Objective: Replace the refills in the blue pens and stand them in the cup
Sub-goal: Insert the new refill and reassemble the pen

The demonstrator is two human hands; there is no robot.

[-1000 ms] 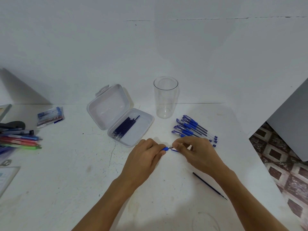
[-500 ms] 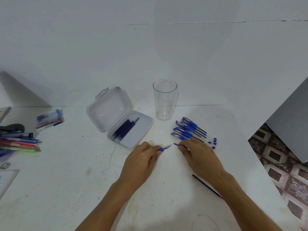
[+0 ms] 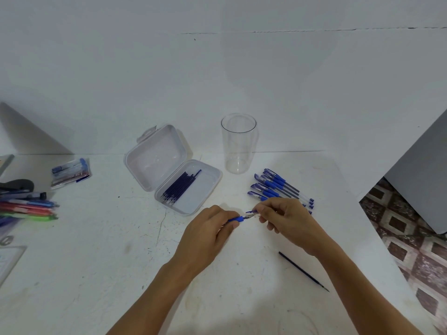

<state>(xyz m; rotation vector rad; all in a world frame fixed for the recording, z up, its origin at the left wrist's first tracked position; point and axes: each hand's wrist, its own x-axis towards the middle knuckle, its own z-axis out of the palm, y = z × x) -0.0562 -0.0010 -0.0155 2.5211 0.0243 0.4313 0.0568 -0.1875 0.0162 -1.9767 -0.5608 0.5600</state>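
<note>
My left hand point(image 3: 209, 234) grips a blue pen point(image 3: 238, 218) by its blue grip, with the metal tip pointing right. My right hand point(image 3: 287, 220) pinches the pen's cap point(image 3: 252, 211) at that tip, so the two hands meet. Behind my right hand lie several capped blue pens point(image 3: 278, 186) in a row. An open grey case point(image 3: 193, 189) holds several dark blue refills point(image 3: 181, 187). One loose refill point(image 3: 302, 270) lies on the table near my right wrist. The clear cup point(image 3: 238, 143) stands empty at the back.
At the left edge lie coloured pens point(image 3: 29, 209), a dark stapler-like tool point(image 3: 15, 184) and a packet of pens point(image 3: 70, 171). The white table point(image 3: 96, 262) ends at the right, with patterned floor tiles point(image 3: 416, 243) below. A white wall rises behind the cup.
Half a second ago my right hand rested on the table by the pens, apart from the pen tip. It has lifted with the cap and come back to the tip in my left hand.
</note>
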